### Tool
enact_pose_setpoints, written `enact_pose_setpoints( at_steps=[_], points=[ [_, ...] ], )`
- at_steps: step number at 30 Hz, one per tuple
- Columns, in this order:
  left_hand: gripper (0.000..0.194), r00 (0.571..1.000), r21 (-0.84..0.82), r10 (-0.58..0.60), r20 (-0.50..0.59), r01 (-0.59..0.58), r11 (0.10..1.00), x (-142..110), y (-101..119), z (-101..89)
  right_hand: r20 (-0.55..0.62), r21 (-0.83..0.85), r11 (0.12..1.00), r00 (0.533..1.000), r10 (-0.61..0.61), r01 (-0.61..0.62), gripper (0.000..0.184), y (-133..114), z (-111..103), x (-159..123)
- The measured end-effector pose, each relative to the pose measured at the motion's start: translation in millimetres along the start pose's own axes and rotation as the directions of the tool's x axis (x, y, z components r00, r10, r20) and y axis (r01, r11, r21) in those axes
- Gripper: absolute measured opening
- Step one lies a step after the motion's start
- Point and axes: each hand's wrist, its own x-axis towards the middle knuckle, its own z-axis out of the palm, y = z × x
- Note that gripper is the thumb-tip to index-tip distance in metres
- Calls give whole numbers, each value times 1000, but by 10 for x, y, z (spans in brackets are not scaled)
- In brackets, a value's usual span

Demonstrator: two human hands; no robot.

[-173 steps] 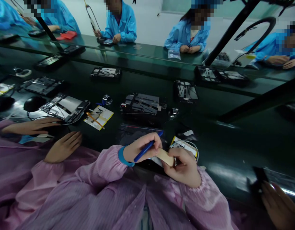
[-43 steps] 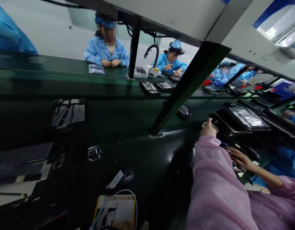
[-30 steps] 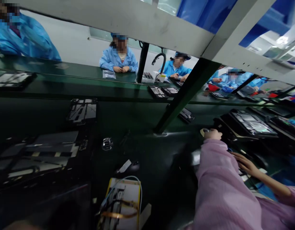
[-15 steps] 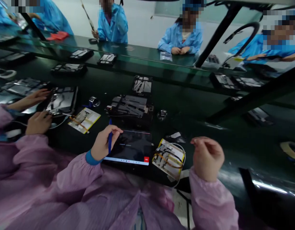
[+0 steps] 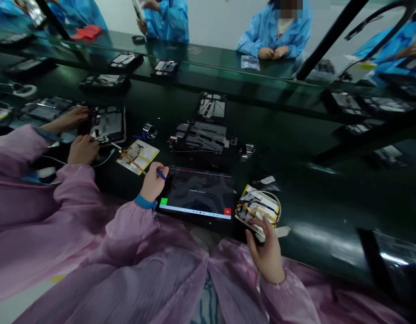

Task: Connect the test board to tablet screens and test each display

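Left hand closed around a blue pen-like tool at the left edge of the lit tablet; right hand, fingers spread, is at the cable-looped, yellow-edged pack just right of it, contact unclear. Beyond the tablet lies an opened device. Half a second ago the right hand was farther right, fingers bunched.
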Motion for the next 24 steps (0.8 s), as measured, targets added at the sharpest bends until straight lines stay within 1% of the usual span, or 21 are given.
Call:
enact_pose_setpoints(
  at_steps=[2,3,4,5,6,7,9,10,11,12,15,17,18,20,22,24],
  points=[
    [19,1000,-37,-25,18,26,999,3,-37,-20,25,-4,1000,999,-27,27,64,-129,106,42],
    [22,999,-53,-30,45,32,998,-2,-62,-46,36,-9,999,998,-48,49,62,-185,153,69],
    [25,995,-72,-23,92,29,997,-13,-93,-84,51,-16,997,996,-71,72,60,-233,194,97],
    [29,987,-95,-1,162,16,995,-29,-130,-134,59,-24,995,994,-95,96,59,-270,232,124],
    [33,967,-119,38,251,-8,993,-52,-172,-193,61,-31,993,992,-113,115,58,-297,265,148],
    [37,934,-145,86,346,-38,989,-79,-217,-257,55,-37,991,990,-127,130,59,-314,294,171],
    [41,853,-188,172,493,-89,978,-141,-310,-380,29,-45,988,989,-145,146,63,-328,341,208],
    [42,823,-200,198,533,-105,974,-172,-354,-428,19,-47,987,988,-152,153,64,-329,360,222],
    [43,807,-204,212,552,-115,972,-200,-393,-465,11,-48,985,987,-163,163,66,-331,375,234],
    [43,804,-205,216,553,-121,971,-223,-425,-489,7,-47,984,985,-174,174,67,-335,388,244],
    [44,815,-230,232,532,-125,965,-251,-479,-492,18,-37,980,981,-195,195,73,-365,420,265],
    [43,822,-304,243,515,-90,949,-234,-478,-450,32,-26,981,981,-190,191,74,-400,443,279],
    [42,833,-351,241,497,-60,934,-214,-469,-417,43,-18,983,982,-182,182,74,-420,457,286],
    [40,884,-426,206,420,-9,905,-149,-436,-326,67,7,985,982,-174,174,73,-465,488,302],
    [39,942,-453,143,304,11,891,-63,-398,-209,100,26,984,979,-177,175,71,-510,519,317],
    [39,977,-478,86,194,18,878,24,-368,-87,135,17,984,975,-176,175,65,-546,542,328]
  ],
)
